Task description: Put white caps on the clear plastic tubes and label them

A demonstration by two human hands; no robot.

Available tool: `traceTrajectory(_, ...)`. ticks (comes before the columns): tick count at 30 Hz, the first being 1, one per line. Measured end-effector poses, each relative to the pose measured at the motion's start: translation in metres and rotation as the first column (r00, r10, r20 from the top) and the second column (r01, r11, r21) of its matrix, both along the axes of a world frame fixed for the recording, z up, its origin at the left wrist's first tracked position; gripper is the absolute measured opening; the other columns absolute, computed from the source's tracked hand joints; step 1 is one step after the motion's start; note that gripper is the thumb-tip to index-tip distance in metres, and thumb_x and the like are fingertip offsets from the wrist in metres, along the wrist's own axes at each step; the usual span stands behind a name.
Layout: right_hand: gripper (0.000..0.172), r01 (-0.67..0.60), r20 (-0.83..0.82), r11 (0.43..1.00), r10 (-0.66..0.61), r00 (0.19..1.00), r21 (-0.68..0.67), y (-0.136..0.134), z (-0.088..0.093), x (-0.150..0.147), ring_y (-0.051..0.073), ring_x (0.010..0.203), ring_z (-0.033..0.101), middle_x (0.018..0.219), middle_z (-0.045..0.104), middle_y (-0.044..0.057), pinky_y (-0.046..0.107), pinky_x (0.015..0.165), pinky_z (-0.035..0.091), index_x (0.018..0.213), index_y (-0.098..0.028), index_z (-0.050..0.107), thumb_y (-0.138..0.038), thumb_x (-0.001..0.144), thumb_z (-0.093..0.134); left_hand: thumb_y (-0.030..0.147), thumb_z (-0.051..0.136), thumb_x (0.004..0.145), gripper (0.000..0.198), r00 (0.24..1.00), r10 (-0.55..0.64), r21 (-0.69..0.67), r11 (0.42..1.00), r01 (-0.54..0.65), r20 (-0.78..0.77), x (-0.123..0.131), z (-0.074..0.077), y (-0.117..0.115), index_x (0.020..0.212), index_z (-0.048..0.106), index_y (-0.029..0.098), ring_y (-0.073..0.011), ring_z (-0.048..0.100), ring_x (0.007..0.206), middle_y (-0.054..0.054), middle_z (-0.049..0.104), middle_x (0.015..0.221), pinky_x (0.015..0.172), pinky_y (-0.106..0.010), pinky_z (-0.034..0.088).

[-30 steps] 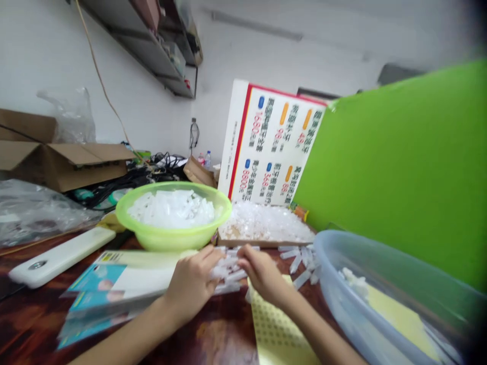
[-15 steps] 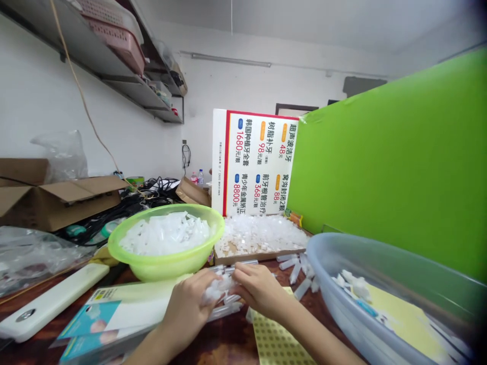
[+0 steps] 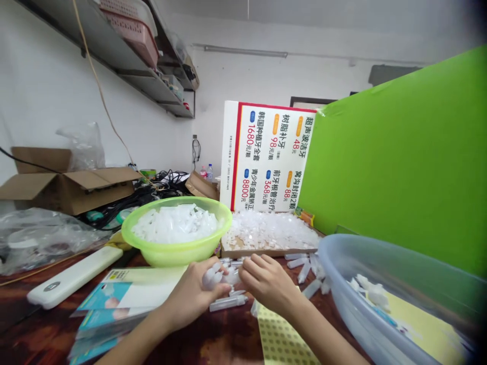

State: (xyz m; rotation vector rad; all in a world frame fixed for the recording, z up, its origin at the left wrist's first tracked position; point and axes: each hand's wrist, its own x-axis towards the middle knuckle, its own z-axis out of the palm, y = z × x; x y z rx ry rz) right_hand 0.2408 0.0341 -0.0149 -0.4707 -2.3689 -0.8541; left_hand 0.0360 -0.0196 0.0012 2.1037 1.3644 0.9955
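My left hand [image 3: 188, 291] is closed around a bunch of small translucent white plastic pieces [image 3: 213, 277], whose rounded ends stick out between thumb and fingers. Right beside the bunch, my right hand [image 3: 266, 281] has its fingers curled together; what they hold is hidden behind them. Clear plastic tubes [image 3: 228, 302] lie on the table under and between both hands. Below my right forearm is a yellow sheet with rows of round dots [image 3: 283, 334]. More frosted tubes [image 3: 304, 271] are scattered beyond my right hand.
A lime-green bowl [image 3: 173, 253] heaped with white pieces stands at left, and a shallow cardboard tray [image 3: 266, 252] of similar pieces behind. The blue basin [image 3: 344, 304] takes up the right. Packaging cards [image 3: 110, 296] and a white handheld device [image 3: 76, 279] lie left; a green panel [image 3: 391, 162] rises behind.
The view has shifted, so most things appear farther right. My right hand's fingers have curled in more, with its back turned upward. My left hand keeps the plastic pieces.
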Motion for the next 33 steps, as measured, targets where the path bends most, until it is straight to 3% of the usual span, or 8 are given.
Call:
traceTrajectory(5, 0.041, -0.105, -0.214, 0.889, 0.008, 0.977, -0.446, -0.004, -0.016, -0.010, 0.014, 0.055, 0.043, 0.063, 0.050, 0.001, 0.028, 0.053, 0.027, 0.066, -0.020, 0.043, -0.042, 0.098, 0.029, 0.036, 0.056, 0.084, 0.020, 0.986, -0.106, 0.155, 0.980, 0.126, -0.128, -0.012, -0.001, 0.003, 0.088, 0.062, 0.018, -0.0157, 0.060, 0.069, 0.000, 0.066, 0.078, 0.064, -0.023, 0.042)
traceTrajectory(10, 0.051, -0.364, -0.446, 0.397, -0.135, 0.885, -0.843, -0.009, -0.022, -0.024, 0.011, 0.049, 0.031, 0.052, 0.028, -0.005, 0.026, 0.049, 0.025, 0.057, -0.021, 0.027, -0.055, 0.095, 0.025, 0.028, 0.054, 0.086, 0.013, 0.968, -0.114, 0.365, 0.911, 0.191, -0.222, -0.017, -0.014, 0.010, 0.089, 0.061, 0.018, -0.0145, 0.062, 0.065, -0.001, 0.068, 0.075, 0.060, -0.022, 0.045)
traceTrajectory(13, 0.054, -0.385, -0.400, 0.114, -0.160, 0.903, -0.916, -0.011, -0.013, -0.020, 0.010, 0.045, 0.026, 0.049, 0.025, -0.005, 0.025, 0.046, 0.025, 0.054, -0.021, 0.028, -0.057, 0.095, 0.024, 0.012, 0.044, 0.087, 0.019, 0.942, 0.008, 0.667, 0.709, 0.230, -0.334, -0.012, -0.018, 0.011, 0.090, 0.063, 0.017, -0.0170, 0.064, 0.064, -0.005, 0.071, 0.077, 0.058, -0.026, 0.046)
traceTrajectory(16, 0.049, -0.330, -0.402, 0.364, -0.141, 0.905, -0.871, -0.016, -0.004, -0.013, 0.013, 0.052, 0.039, 0.057, 0.040, -0.001, 0.026, 0.052, 0.032, 0.062, -0.020, 0.040, -0.052, 0.096, 0.024, 0.008, 0.042, 0.085, 0.024, 0.953, 0.090, 0.760, 0.626, 0.172, -0.290, -0.008, -0.015, 0.010, 0.092, 0.064, 0.016, -0.0194, 0.066, 0.068, -0.008, 0.072, 0.085, 0.060, -0.029, 0.047)
traceTrajectory(19, 0.032, -0.159, -0.358, 0.836, -0.047, 0.932, -0.525, -0.020, 0.001, -0.008, 0.018, 0.067, 0.050, 0.076, 0.056, 0.006, 0.028, 0.060, 0.036, 0.087, -0.017, 0.052, -0.041, 0.097, 0.034, 0.017, 0.053, 0.083, 0.014, 0.993, -0.035, 0.490, 0.867, 0.088, -0.117, -0.007, -0.009, 0.006, 0.092, 0.063, 0.017, -0.0181, 0.066, 0.072, -0.004, 0.072, 0.083, 0.064, -0.027, 0.049)
traceTrajectory(21, 0.023, -0.108, -0.270, 0.956, 0.032, 0.962, -0.272, -0.019, 0.004, -0.006, 0.017, 0.064, 0.050, 0.075, 0.058, 0.006, 0.028, 0.059, 0.034, 0.090, -0.017, 0.052, -0.032, 0.097, 0.036, 0.026, 0.061, 0.081, 0.014, 0.996, -0.086, 0.250, 0.965, 0.081, 0.009, -0.005, -0.007, 0.003, 0.091, 0.063, 0.017, -0.0157, 0.063, 0.069, -0.001, 0.070, 0.080, 0.063, -0.024, 0.047)
traceTrajectory(27, 0.045, -0.096, -0.281, 0.991, 0.067, 0.957, -0.090, -0.015, 0.002, -0.006, 0.013, 0.050, 0.044, 0.059, 0.052, 0.002, 0.025, 0.054, 0.031, 0.072, -0.017, 0.050, -0.040, 0.100, 0.023, 0.037, 0.064, 0.080, 0.025, 0.970, -0.146, 0.043, 0.989, 0.140, 0.195, 0.003, -0.012, 0.001, 0.088, 0.064, 0.013, -0.0125, 0.054, 0.065, 0.000, 0.062, 0.075, 0.062, -0.022, 0.043)
traceTrajectory(33, 0.044, 0.096, -0.180, 0.893, -0.192, 0.965, -0.439, -0.013, -0.006, -0.013, 0.011, 0.044, 0.040, 0.051, 0.049, -0.001, 0.027, 0.049, 0.018, 0.066, -0.018, 0.047, -0.037, 0.100, 0.027, 0.036, 0.058, 0.084, 0.023, 0.995, -0.100, 0.180, 0.979, 0.096, 0.011, 0.000, -0.023, 0.012, 0.088, 0.065, 0.014, -0.0120, 0.056, 0.060, -0.001, 0.064, 0.071, 0.056, -0.021, 0.043)
